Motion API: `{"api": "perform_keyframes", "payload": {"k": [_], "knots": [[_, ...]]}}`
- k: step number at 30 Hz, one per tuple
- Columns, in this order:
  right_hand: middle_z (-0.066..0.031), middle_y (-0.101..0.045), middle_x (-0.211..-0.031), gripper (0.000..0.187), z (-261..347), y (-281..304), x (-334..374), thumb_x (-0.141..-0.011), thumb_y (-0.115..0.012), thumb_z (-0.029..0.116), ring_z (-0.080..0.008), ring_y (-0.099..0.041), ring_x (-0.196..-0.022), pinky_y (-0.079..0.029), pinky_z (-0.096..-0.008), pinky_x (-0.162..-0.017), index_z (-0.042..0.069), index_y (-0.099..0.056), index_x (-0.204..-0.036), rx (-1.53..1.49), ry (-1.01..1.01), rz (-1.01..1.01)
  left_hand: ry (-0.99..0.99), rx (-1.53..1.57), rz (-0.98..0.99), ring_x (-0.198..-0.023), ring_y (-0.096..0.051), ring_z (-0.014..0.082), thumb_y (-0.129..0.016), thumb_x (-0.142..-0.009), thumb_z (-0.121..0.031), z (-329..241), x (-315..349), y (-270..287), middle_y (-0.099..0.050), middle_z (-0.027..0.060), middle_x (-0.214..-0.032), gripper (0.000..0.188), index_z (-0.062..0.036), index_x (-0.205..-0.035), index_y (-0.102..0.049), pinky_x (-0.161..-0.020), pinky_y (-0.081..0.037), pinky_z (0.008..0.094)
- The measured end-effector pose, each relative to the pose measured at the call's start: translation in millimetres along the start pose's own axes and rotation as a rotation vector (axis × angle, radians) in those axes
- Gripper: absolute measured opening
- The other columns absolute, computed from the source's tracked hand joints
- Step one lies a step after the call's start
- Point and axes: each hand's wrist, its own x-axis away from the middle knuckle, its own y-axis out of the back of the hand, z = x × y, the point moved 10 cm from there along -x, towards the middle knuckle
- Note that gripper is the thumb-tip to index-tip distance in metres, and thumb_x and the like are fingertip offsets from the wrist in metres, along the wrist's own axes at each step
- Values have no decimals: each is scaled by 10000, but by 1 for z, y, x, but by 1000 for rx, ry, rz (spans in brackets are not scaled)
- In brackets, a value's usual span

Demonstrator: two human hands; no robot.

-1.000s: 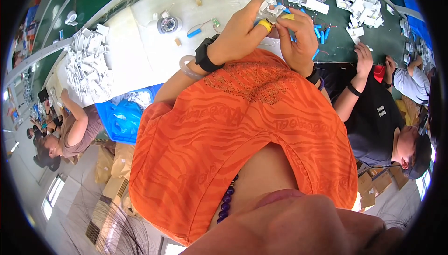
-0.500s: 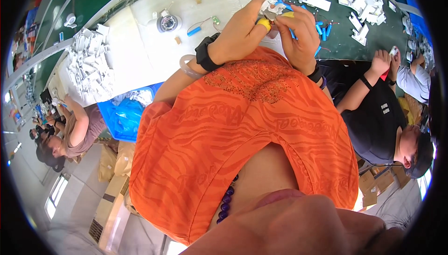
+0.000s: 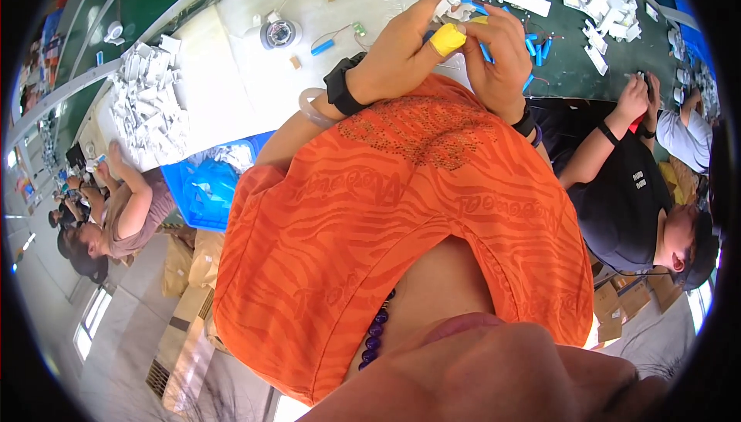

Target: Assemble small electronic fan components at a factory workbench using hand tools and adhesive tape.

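Close together over the near edge of the table, my two hands meet on a small white plastic part (image 3: 454, 10). My left hand (image 3: 401, 48) is closed on it, with a yellow wrap (image 3: 448, 39) around the thumb. From the other side, my right hand (image 3: 498, 55) pinches at the same part, its fingertips bent inward. Fingers cover most of the part, and I cannot make out what else lies between them. Several blue cylinders (image 3: 538, 49) with thin wires lie just beyond my right hand. Another blue cylinder (image 3: 323, 47), wired to a small green board (image 3: 359, 29), rests left of my hands.
A round white device (image 3: 279, 34) stands on the pale table sheet (image 3: 231, 75). White plastic pieces are heaped at left (image 3: 147, 102) and far right (image 3: 606, 5). A blue bin (image 3: 193, 198) sits below the table's left edge. Co-workers sit on both sides, one in a black shirt (image 3: 617, 190).
My left thumb has turned over the white part, showing more of its yellow wrap. My right fingers have shifted slightly. The co-workers' hands at both sides have moved a little.
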Motion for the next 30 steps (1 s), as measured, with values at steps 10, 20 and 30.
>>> {"api": "perform_keyframes", "payload": {"k": [10, 20, 30], "knots": [[-60, -609, -771, 206, 3, -1, -1, -690, -735, -21, -233, -600, -751, -492, -423, -883, 61, -653, -860, -17, 40, 30, -27, -49, -43, -580, -469, 63, -467, -1009, -196, 0, 1, 1, -528, -4, -707, 309, -49, -1280, -495, -524, -403, 220], [-53, -628, -789, 171, -10, -22, -3, -742, -727, 41, -238, -600, -751, -476, -380, -802, 72, -654, -894, 8, 13, 92, 101, -32, -27, -581, -517, 87, -430, -997, -155, 33, -7, 10, -580, 27, -748, 286, -36, -1234, -538, -510, -435, 233], [-100, -672, -884, 199, -174, -16, 15, -811, -668, 72, -284, -653, -802, -502, -348, -646, 82, -676, -1010, 207, -251, 114, 280, 121, -312, -680, -645, 156, -405, -997, -298, 129, -81, 171, -667, 111, -933, 413, -26, -1276, -541, -561, -551, 294]]}}
